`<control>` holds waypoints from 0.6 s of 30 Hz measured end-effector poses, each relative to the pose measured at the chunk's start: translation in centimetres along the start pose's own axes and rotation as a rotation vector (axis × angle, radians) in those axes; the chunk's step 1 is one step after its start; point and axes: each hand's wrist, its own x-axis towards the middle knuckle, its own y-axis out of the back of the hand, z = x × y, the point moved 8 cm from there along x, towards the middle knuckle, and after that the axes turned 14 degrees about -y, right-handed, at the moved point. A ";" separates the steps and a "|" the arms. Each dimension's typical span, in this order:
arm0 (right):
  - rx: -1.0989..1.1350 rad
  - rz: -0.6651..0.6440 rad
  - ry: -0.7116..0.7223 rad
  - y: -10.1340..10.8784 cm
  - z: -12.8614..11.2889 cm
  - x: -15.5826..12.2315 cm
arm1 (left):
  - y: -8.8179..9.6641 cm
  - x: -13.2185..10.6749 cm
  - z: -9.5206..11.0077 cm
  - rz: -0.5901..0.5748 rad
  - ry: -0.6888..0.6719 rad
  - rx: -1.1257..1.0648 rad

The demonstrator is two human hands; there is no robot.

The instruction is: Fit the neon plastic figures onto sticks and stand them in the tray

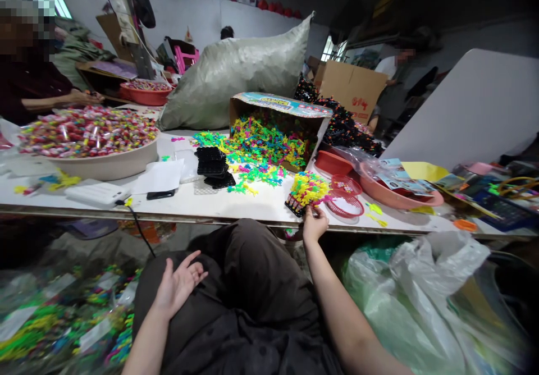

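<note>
My left hand (179,285) rests palm up over my left thigh, fingers apart and holding nothing. At the table's front edge, my right hand (315,224) has thumb and fingers closed at the near right corner of a small black tray (300,211). Yellow, green and pink plastic figures (309,188) stand packed upright in that tray; the exact contact of the fingertips is partly hidden. Left of it lies a stack of black trays (210,164). Behind, a tipped cardboard box (280,105) spills loose coloured figures (261,172) onto the table.
A wide basin of wrapped sweets (88,168) stands at left, near a white power bank (96,192) with a cable. Red baskets (345,206) and a pink basin (400,195) are at right. A large sack (244,72) lies behind. Plastic bags (412,296) flank my legs. A co-worker sits at far left.
</note>
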 end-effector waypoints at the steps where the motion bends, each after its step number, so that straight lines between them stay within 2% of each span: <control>1: -0.003 0.004 -0.002 0.0 0.0 0.1 | 0.1 0.0 0.0 0.001 0.001 0.001; 18: -0.030 0.012 0.052 0.1 0.1 0.1 | 0.2 0.1 -0.1 -0.023 -0.003 0.008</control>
